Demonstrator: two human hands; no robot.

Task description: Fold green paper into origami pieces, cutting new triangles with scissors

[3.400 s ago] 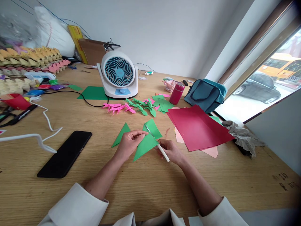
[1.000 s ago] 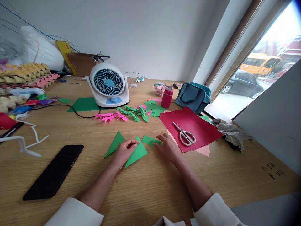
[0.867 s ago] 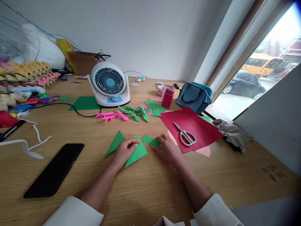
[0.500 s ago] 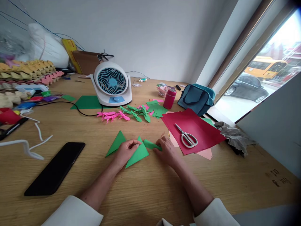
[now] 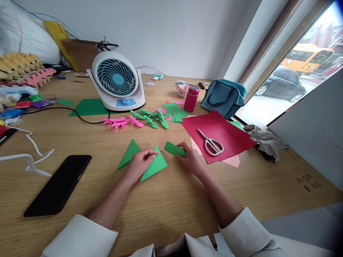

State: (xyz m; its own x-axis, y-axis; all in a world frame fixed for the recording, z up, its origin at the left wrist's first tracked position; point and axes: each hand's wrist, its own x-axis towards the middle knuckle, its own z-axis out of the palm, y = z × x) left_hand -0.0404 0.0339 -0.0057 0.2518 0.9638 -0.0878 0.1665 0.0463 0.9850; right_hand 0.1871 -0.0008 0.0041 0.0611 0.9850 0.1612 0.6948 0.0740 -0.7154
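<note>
Smooth green paper triangle (image 5: 155,166) lies on the wood-grained table (image 5: 166,203), a matching folded triangle (image 5: 128,153) to its left. Steel-bladed scissors (image 5: 207,140), earlier in use, now rest on red sheets (image 5: 227,130). The rectangular green strip (image 5: 173,149), previously flat, is lifted. My left hand (image 5: 138,163) pinches the green paper triangle; my right hand (image 5: 192,160) grips the strip's end.

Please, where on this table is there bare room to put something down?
A broad bare patch: brown wooden table between the right forearm, red paper sheets and black handwriting. Another lies between this and the left forearm, nearer than the green paper triangle at the left hand. Farther back it is crowded: pink and green folded paper shapes, round white fan.
</note>
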